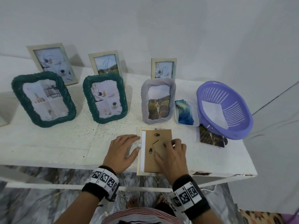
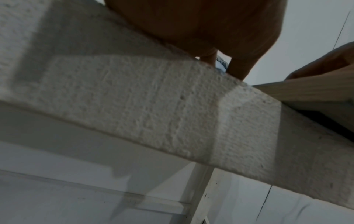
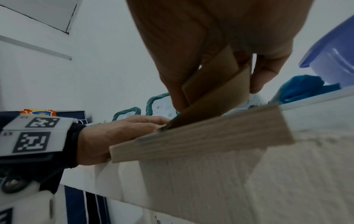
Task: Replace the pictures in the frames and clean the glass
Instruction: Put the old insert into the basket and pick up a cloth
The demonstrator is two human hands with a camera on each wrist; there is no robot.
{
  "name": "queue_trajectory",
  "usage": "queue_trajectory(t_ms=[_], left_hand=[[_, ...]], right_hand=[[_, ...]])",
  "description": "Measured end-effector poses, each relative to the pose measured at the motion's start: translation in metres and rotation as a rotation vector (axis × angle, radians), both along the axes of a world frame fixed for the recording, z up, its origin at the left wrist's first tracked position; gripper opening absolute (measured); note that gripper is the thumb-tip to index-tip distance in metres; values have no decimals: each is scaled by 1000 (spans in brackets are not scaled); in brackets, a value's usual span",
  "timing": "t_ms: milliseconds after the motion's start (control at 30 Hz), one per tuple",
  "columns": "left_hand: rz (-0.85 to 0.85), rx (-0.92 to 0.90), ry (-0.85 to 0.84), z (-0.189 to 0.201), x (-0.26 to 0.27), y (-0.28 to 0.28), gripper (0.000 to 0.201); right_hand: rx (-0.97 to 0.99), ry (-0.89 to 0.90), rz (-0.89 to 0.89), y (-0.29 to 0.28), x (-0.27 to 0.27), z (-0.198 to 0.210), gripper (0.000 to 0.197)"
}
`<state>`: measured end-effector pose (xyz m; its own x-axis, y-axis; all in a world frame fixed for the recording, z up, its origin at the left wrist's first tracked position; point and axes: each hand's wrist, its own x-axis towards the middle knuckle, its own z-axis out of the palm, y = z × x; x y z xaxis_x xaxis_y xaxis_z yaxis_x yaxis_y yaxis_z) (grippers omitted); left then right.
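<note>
A pale wooden frame [image 1: 143, 173] lies face down at the table's front edge, its near end overhanging slightly. Its brown backing board [image 1: 149, 160] sits shifted right, baring a white strip [image 1: 143, 152] along the left. My right hand [image 1: 161, 149] pinches the board's cardboard stand [image 3: 214, 84] between thumb and fingers; in the right wrist view the board tilts up out of the frame [image 3: 201, 139]. My left hand [image 1: 129, 144] lies flat on the table with straight fingers touching the frame's left rail. The left wrist view shows the palm [image 2: 220, 37] and the frame's end [image 2: 306, 89].
Two green rope frames [image 1: 43, 98] [image 1: 105, 97] and a grey cat-picture frame [image 1: 158, 101] stand mid-table, with three pale wooden frames [image 1: 106, 63] behind. On the right are a tub with a blue cloth [image 1: 185, 112], a purple basket [image 1: 242, 126] and loose photos [image 1: 212, 138].
</note>
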<state>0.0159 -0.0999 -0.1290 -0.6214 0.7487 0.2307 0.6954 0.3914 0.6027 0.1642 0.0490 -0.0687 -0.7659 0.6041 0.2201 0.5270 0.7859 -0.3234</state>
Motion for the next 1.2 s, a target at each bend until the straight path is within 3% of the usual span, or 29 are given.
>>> queue_trajectory(t_ms=[267, 433, 533, 700, 967, 1200], left_hand=[[1, 3, -17, 2, 1, 0, 47], [1, 6, -18, 2, 0, 0, 46], [4, 4, -15, 2, 0, 0, 45], [-2, 4, -19, 1, -1, 0, 44], [-20, 6, -23, 2, -1, 0, 46], [-1, 12, -50, 3, 1, 0, 47]], right_hand=[[-39, -57, 71, -5, -4, -10, 40], [-353, 32, 207, 33, 15, -12, 31], [-425, -14, 270, 62, 26, -11, 27], [-374, -177, 398, 80, 24, -2, 19], [-483, -403, 507, 98, 1, 10, 15], [-350, -351, 524, 91, -9, -2, 24]])
